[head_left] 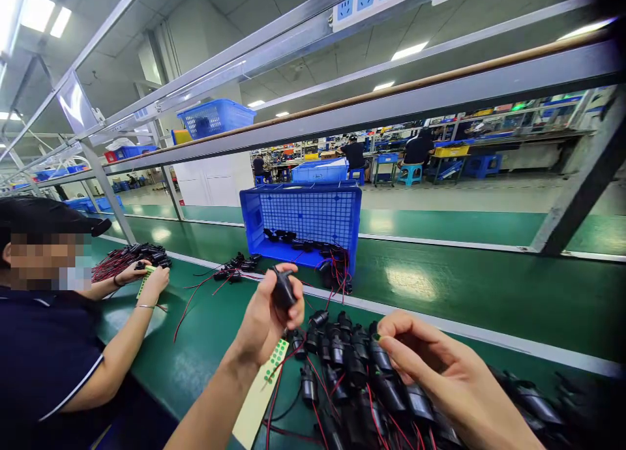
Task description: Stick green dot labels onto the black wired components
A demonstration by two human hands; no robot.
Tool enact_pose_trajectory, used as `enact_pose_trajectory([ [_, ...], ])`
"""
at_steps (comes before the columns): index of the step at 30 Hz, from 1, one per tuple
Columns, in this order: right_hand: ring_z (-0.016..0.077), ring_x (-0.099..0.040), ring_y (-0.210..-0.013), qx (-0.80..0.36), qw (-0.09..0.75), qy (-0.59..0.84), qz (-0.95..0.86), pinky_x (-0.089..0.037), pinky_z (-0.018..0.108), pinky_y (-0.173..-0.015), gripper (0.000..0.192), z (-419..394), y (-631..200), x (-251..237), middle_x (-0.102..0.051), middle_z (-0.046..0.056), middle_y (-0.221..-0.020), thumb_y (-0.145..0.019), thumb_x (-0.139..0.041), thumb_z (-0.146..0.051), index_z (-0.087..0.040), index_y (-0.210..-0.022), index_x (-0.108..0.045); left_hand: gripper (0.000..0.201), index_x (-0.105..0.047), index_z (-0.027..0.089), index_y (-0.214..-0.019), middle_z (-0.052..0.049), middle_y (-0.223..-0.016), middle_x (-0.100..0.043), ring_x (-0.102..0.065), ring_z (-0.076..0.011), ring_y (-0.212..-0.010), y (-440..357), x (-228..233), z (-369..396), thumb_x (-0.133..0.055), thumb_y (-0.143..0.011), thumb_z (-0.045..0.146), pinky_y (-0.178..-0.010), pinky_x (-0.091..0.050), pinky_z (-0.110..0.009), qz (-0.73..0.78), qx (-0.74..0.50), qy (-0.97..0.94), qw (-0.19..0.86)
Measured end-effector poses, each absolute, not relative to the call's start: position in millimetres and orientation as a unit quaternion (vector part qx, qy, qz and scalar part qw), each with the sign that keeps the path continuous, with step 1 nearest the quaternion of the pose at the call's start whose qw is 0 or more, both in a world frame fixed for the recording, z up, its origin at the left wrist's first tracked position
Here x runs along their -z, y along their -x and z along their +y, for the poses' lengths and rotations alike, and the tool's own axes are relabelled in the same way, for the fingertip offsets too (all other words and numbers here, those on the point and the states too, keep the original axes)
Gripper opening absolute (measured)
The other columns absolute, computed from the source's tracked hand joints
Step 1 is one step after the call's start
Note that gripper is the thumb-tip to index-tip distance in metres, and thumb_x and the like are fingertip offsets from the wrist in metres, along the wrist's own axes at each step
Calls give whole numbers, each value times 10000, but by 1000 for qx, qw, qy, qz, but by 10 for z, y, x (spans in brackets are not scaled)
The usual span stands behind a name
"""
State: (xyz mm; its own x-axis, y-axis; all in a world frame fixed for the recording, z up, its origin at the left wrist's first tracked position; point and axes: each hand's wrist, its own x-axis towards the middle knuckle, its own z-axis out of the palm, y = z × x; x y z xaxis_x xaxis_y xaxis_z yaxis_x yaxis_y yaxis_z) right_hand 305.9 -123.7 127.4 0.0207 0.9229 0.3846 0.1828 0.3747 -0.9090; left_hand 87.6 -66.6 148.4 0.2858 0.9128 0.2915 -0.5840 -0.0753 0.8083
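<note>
My left hand (267,319) is raised above the green bench, shut on a small black motor-like part (282,288) with red and black wires hanging from it. My right hand (430,365) pinches a tiny green sticker (376,336) between thumb and forefinger, just right of the part. Below both hands lies a heap of several similar black parts (352,365) with red and black leads. A pale sheet of green dot stickers (267,381) lies under my left wrist.
A blue crate (303,218) tipped on its side spills more black parts onto the green belt (464,287). A co-worker at left (44,345) holds a sticker sheet beside another pile of parts (141,254). Metal frame rails cross overhead.
</note>
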Motion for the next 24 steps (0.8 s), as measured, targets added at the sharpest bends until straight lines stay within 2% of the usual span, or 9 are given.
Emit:
enact_pose_trajectory([
  [3, 114, -400, -526, -403, 521, 448, -605, -386, 243, -509, 521, -1229, -3065, -1304, -433, -61, -594, -826, -672, -725, -213, -744, -617, 435, -584, 171, -1204, -66, -1017, -643, -593, -132, -793, -903, -1251, -976, -636, -934, 508, -718, -513, -262, 199, -495, -511, 673],
  [6, 110, -396, -526, -450, 479, 436, -615, -382, 250, -524, 563, -1222, -3073, -1292, -453, -60, -606, -808, -655, -769, -212, -760, -588, 425, -550, 230, -1295, -78, -1199, -645, -603, -201, -1058, -916, -1083, -1201, -690, -932, 402, -961, -470, -328, 278, -439, -615, 593],
  [8, 114, -408, -545, -466, 448, 422, -636, -389, 248, -534, 543, -1225, -3080, -1262, -469, -53, -631, -836, -634, -753, -215, -782, -588, 405, -568, 245, -1288, -75, -1241, -648, -589, -237, -1155, -926, -1029, -1292, -704, -921, 350, -1019, -435, -339, 319, -422, -656, 538],
  [12, 129, -479, -618, -457, 393, 395, -693, -431, 231, -570, 395, -1263, -3090, -1194, -512, -34, -697, -942, -592, -588, -223, -792, -603, 334, -623, 228, -1245, -76, -1227, -684, -623, -258, -1150, -954, -995, -1370, -679, -926, 308, -1000, -454, -324, 342, -418, -700, 467],
  [16, 138, -572, -683, -399, 371, 390, -742, -481, 213, -621, 231, -1320, -3059, -1181, -603, -27, -734, -964, -575, -351, -235, -770, -628, 350, -618, 249, -1282, -64, -1260, -696, -640, -251, -1170, -968, -965, -1391, -653, -935, 277, -1013, -457, -304, 332, -411, -719, 451],
  [20, 133, -622, -679, -344, 373, 389, -769, -509, 193, -615, 201, -1350, -3021, -1208, -654, -30, -744, -948, -578, -282, -246, -760, -640, 423, -564, 240, -1332, -86, -1279, -663, -623, -265, -1168, -949, -904, -1386, -594, -909, 243, -1005, -451, -325, 312, -388, -742, 450],
  [24, 119, -624, -644, -327, 363, 386, -782, -499, 175, -587, 172, -1370, -3006, -1204, -666, -44, -712, -922, -592, -219, -251, -758, -637, 403, -535, 194, -1262, -103, -1125, -623, -598, -264, -1005, -927, -835, -1363, -530, -896, 361, -888, -447, -348, 280, -382, -756, 452],
])
